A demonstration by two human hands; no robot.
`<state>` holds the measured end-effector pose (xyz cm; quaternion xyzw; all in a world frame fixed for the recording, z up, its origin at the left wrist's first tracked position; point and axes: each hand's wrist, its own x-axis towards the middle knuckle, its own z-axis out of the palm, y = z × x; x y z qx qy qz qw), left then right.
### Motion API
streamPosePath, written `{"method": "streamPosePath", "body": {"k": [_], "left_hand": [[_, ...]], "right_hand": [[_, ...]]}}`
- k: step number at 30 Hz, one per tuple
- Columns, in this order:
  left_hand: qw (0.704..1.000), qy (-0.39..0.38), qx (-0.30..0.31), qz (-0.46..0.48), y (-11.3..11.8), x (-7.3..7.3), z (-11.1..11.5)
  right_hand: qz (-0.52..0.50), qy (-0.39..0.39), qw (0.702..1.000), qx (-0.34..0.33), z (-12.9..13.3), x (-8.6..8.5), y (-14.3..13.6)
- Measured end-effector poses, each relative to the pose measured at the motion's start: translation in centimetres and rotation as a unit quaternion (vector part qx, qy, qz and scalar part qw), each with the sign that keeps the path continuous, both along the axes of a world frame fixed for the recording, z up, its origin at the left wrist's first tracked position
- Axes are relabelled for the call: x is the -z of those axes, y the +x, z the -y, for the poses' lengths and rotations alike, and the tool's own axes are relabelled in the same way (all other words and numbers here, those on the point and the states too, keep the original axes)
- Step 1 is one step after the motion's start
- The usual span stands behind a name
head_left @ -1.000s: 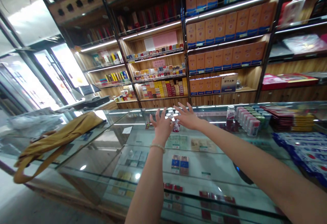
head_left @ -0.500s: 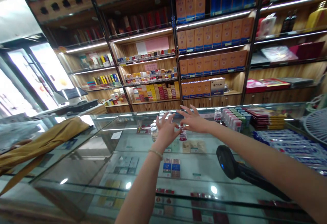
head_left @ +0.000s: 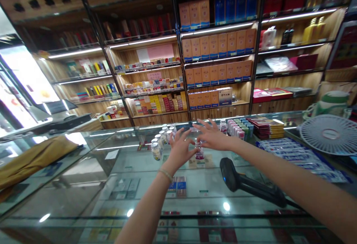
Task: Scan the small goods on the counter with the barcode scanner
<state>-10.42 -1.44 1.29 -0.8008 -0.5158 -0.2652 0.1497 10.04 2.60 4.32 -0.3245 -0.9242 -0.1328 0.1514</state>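
Note:
A small clear jar with a pinkish-red label [head_left: 199, 152] stands on the glass counter [head_left: 145, 173]. From the left, my left hand [head_left: 180, 146] pinches it near the top with thumb and index finger, the other fingers spread. On the far right side, my right hand [head_left: 212, 136] also has thumb and index finger at its top, its remaining fingers fanned out. The jar's cap is mostly hidden by fingertips. Just left of my hands, several white-capped jars [head_left: 156, 151] form rows, partly covered by my left hand. A similar red-labelled jar [head_left: 223, 126] stands behind my right hand.
A black barcode scanner [head_left: 229, 173] lies below my right forearm. Farther right are small pink and green bottles [head_left: 237, 130], stacked red-gold packs [head_left: 264, 127], blue-white packets [head_left: 298, 156] and a white fan [head_left: 330, 134]. A mustard cloth [head_left: 36, 158] lies left. Stocked shelves [head_left: 217, 112] line the back.
The view has swung to the right, bringing more of the fan into sight and uncovering more white-capped jars. Both hands stay at the red-labelled jar, which sits slightly nearer to me.

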Motion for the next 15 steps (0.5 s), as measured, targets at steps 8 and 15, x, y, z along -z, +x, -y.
{"method": "streamPosePath", "body": {"k": [8, 15], "left_hand": [[0.999, -0.05, 0.015, -0.016, -0.3, 2.3, -1.0], [0.999, -0.036, 0.01, 0.025, 0.6, 1.1, -1.5]], "right_hand": [[-0.027, -0.016, 0.999, 0.008, 0.3, 0.5, 0.1], [-0.079, -0.015, 0.996, 0.029, 0.5, -0.2, 1.7]]}}
